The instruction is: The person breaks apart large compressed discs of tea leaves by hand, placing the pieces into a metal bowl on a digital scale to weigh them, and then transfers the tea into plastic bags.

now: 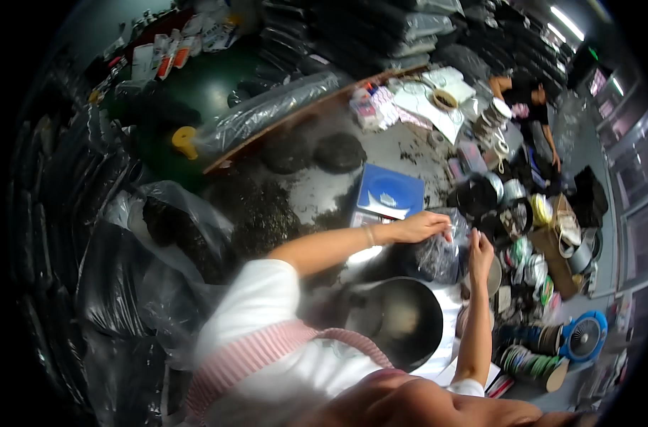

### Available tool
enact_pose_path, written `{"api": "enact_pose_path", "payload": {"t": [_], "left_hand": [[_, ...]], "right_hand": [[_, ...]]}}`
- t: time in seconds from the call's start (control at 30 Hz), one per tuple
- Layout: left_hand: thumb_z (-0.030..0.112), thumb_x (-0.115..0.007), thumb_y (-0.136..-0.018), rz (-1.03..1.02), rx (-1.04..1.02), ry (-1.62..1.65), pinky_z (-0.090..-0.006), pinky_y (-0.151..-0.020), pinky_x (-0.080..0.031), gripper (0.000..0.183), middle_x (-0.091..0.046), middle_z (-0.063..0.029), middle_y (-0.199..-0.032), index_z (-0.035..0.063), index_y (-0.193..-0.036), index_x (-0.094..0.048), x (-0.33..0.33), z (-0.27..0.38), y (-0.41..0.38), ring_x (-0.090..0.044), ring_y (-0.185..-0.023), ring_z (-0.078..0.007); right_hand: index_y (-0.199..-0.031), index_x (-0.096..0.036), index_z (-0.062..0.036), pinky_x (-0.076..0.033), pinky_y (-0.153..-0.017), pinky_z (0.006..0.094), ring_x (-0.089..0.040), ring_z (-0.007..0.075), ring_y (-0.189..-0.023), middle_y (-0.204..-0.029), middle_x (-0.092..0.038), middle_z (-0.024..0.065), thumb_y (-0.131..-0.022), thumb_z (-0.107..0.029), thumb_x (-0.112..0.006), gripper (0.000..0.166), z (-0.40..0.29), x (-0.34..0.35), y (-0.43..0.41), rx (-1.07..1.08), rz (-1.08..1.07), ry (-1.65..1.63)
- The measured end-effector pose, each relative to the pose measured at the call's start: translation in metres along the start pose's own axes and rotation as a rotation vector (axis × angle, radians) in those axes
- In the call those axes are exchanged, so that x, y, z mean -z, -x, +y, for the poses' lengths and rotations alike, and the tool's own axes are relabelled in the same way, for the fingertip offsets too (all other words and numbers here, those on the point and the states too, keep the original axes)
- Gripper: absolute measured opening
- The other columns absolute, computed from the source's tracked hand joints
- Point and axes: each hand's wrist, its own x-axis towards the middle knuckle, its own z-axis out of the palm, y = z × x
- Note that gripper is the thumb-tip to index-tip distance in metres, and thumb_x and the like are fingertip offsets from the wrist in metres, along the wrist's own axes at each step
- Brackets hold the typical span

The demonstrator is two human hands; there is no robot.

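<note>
My left hand (424, 227) reaches across from the left and pinches the top of a crumpled clear plastic bag (440, 255). My right hand (481, 253) is raised at the bag's right side, thumb and fingers drawn together. Whether a bit of the bag or something small and pale is between those fingertips, I cannot tell. The bag's contents do not show clearly. Just beyond my left hand lies a blue square-topped device (391, 189), like a weighing scale. A large dark bowl (404, 325) stands close to my chest, below both hands.
Dark loose material (265, 213) and two dark round mounds (340, 152) cover part of the table (308, 192). An open plastic sack (177, 229) stands left. Tape rolls and containers crowd the right, near a blue fan (585, 336). A co-worker (527, 101) bends at far right.
</note>
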Motion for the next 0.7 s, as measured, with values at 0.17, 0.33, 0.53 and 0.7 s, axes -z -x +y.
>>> {"api": "enact_pose_path", "payload": {"t": [0.17, 0.33, 0.53, 0.7], "left_hand": [[0.011, -0.046, -0.097, 0.281, 0.063, -0.458, -0.0375, -0.065, -0.051, 0.015, -0.066, -0.0057, -0.074, 0.0015, -0.095, -0.056, -0.021, -0.078, -0.042, -0.066, -0.074, -0.0229], [0.001, -0.041, -0.085, -0.076, 0.2, 0.148, -0.0306, -0.076, -0.045, 0.031, -0.061, -0.0062, -0.094, -0.0018, -0.112, -0.055, -0.032, -0.073, -0.02, -0.053, -0.089, -0.0134], [0.022, -0.047, -0.097, -0.088, 0.259, 0.388, -0.0281, -0.064, -0.042, 0.027, -0.058, -0.0022, -0.078, 0.0002, -0.096, -0.064, -0.002, -0.035, -0.005, -0.051, -0.073, -0.0114], [0.027, -0.048, -0.1, -0.162, 0.405, 0.573, -0.0285, -0.058, -0.045, 0.034, -0.061, -0.0046, -0.071, 0.0002, -0.088, -0.065, 0.014, -0.043, -0.006, -0.056, -0.062, -0.0147]], "right_hand": [[-0.08, -0.064, -0.0044, -0.038, -0.083, 0.0358, -0.056, 0.0228, -0.078, -0.076, -0.06, 0.0044, -0.081, -0.012, -0.073, 0.012, -0.085, -0.013, 0.02, 0.56, -0.111, 0.346], [-0.082, -0.065, -0.0035, -0.041, -0.075, 0.0346, -0.058, 0.0229, -0.076, -0.078, -0.062, 0.0087, -0.083, -0.011, -0.07, 0.009, -0.096, -0.031, 0.017, 0.59, -0.122, 0.369], [-0.096, -0.066, 0.0025, -0.047, -0.069, 0.0311, -0.06, 0.0196, -0.073, -0.081, -0.062, 0.0068, -0.085, -0.01, -0.07, 0.018, -0.117, -0.05, 0.024, -0.043, -0.302, -0.294], [-0.091, -0.065, -0.0006, -0.046, -0.06, 0.0322, -0.058, 0.0219, -0.063, -0.075, -0.058, 0.0082, -0.081, -0.007, -0.073, 0.015, -0.092, -0.038, 0.028, 0.449, -0.158, 0.307]]}}
